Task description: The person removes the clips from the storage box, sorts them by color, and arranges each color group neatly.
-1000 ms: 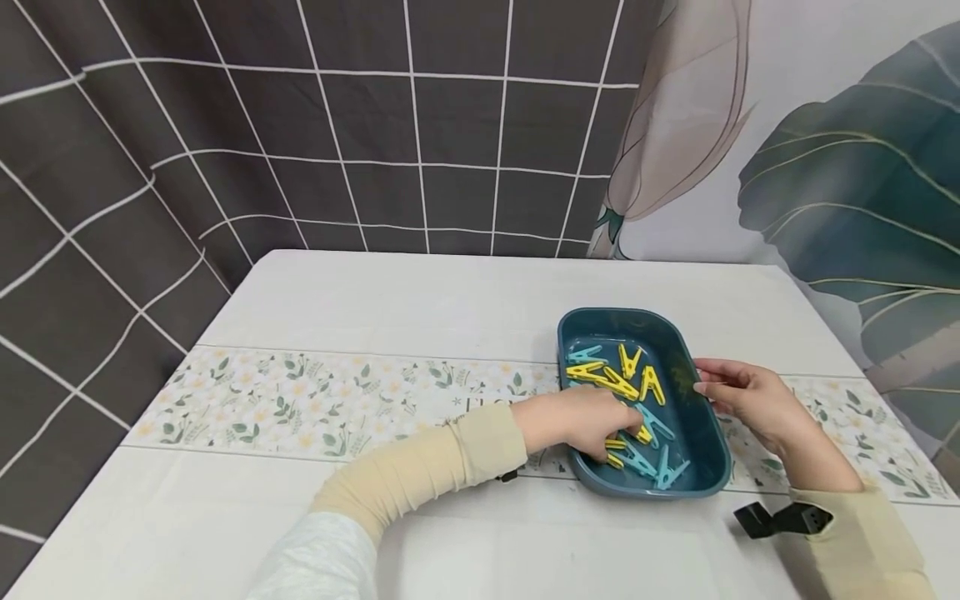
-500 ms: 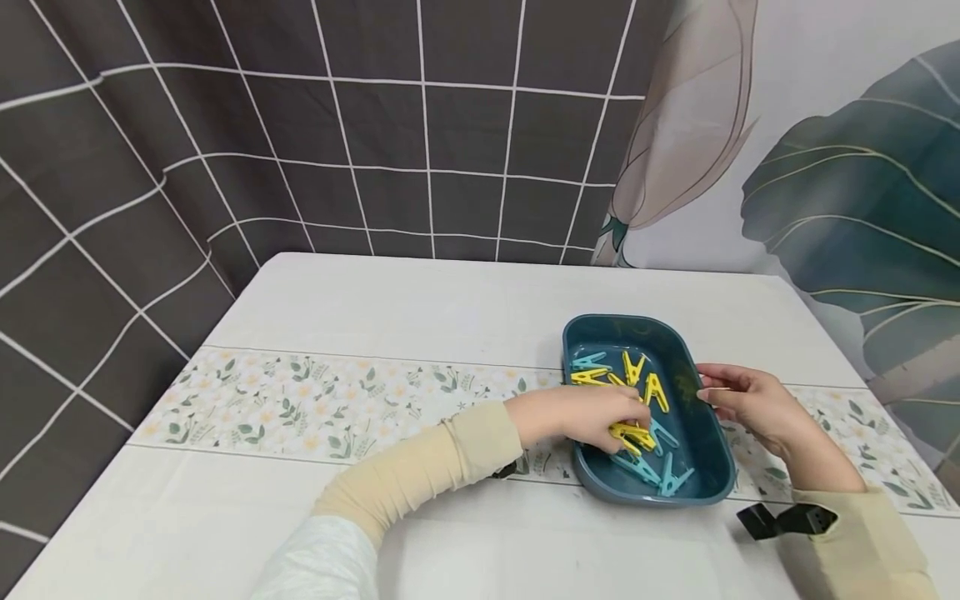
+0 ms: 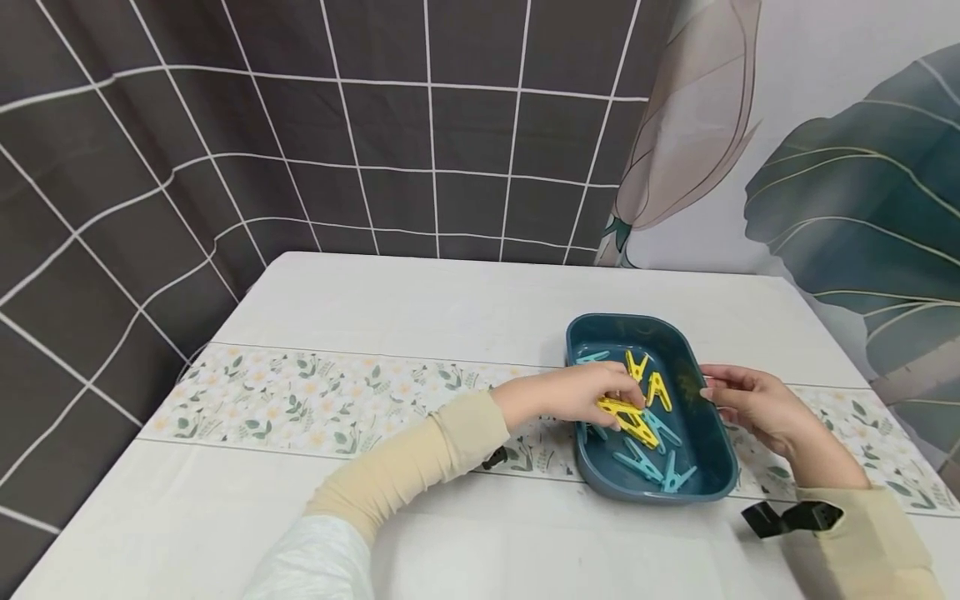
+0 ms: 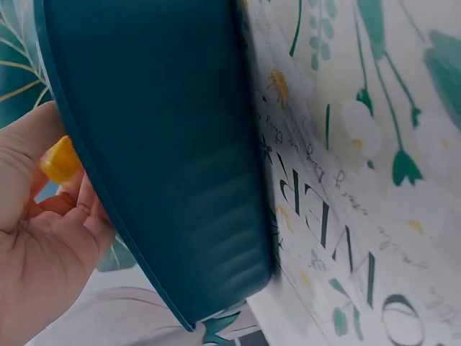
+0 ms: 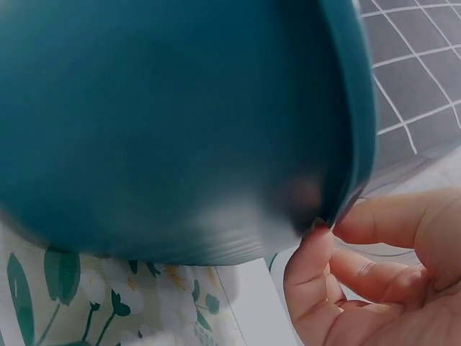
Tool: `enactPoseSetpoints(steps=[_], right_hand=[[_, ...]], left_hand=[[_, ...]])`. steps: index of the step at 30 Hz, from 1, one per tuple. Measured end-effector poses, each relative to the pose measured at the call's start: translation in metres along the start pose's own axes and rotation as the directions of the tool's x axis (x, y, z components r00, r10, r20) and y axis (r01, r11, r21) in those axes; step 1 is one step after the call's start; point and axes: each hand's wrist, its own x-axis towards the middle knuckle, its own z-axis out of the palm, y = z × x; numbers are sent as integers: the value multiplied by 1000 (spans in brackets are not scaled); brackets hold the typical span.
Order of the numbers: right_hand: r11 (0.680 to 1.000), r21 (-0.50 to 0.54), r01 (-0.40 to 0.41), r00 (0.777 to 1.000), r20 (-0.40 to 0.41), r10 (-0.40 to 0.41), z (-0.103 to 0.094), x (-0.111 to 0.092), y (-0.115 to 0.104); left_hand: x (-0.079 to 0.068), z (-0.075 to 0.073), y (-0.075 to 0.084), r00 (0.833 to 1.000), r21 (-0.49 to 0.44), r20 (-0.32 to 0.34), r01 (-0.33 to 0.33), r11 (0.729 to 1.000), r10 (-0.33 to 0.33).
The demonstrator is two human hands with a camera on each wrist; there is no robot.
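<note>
A dark teal plastic basin stands on the right part of the table, with yellow and light-blue clothespins inside. My left hand is over its left side, fingers and thumb gripping a bunch of yellow clothespins. In the left wrist view, a yellow clothespin end shows between the fingers beyond the basin wall. Light-blue clothespins lie below the hand, and a yellow clothespin lies to its right. My right hand pinches the basin's right rim; the right wrist view shows thumb and finger at that rim.
A white table cover with a floral band lies under the basin. A dark curtain with white grid lines hangs behind and to the left, with a leaf-patterned cloth at the right.
My left hand has risen from among the clothespins and shifted slightly left and up, now with yellow clothespins in its grip. The right hand stays at the rim.
</note>
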Motion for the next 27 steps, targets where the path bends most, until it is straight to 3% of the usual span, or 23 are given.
enactPoseSetpoints(steps=[4,8,14,20,24,27], right_hand=[[1000,3,-9,1000,10,9,0,1,-1],[1000,5,-15,1000,7,15,0,2,-2],[999,20,-28,1000,-4,28,-1,3,-1],[999,35,-39,999,5,39,-3,3,0],[996,76,-40,999,26,38,-3,4,2],[992,119,-43,998,46,38,-3,3,3]], left_hand=[[-4,-3,-9,998,-137,-57,-11,991,3],[-10,-7,-18,993,-290,-115,-24,957,-9],[-20,-14,-27,974,-385,-210,1,923,-88],[-31,-16,-34,914,-530,-328,31,848,-239],[-41,-17,-40,871,-567,-402,5,823,-283],[-47,-18,-45,849,-590,-436,-20,807,-298]])
